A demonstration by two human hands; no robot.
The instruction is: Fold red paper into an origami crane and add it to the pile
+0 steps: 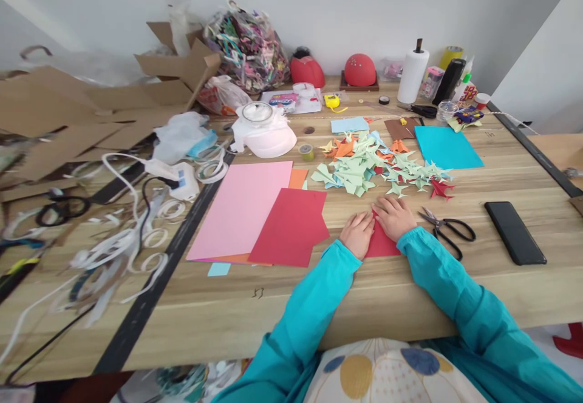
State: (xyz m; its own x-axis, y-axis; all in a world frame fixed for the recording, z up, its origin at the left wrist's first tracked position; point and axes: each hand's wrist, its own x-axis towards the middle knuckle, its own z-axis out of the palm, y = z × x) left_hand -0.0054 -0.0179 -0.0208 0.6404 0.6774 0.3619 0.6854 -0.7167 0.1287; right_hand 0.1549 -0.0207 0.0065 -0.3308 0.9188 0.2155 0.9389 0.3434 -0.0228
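Note:
My left hand point(357, 232) and my right hand point(394, 216) rest side by side on a small red paper piece point(381, 244) lying on the wooden table point(373, 294). Both hands press down on it, fingers curled and close together. Just beyond my hands lies a heap of folded paper shapes point(378, 169), mostly pale green with some orange and red. Black scissors point(447, 228) lie right of my right hand.
Pink point(243, 206), red point(289, 227) and orange sheets lie left of my hands; a teal sheet point(446, 147) far right. A black phone point(514, 232) lies near the right edge. Cardboard, tape rolls and cables crowd the left; a paper towel roll point(412, 75) and bottles stand at the back.

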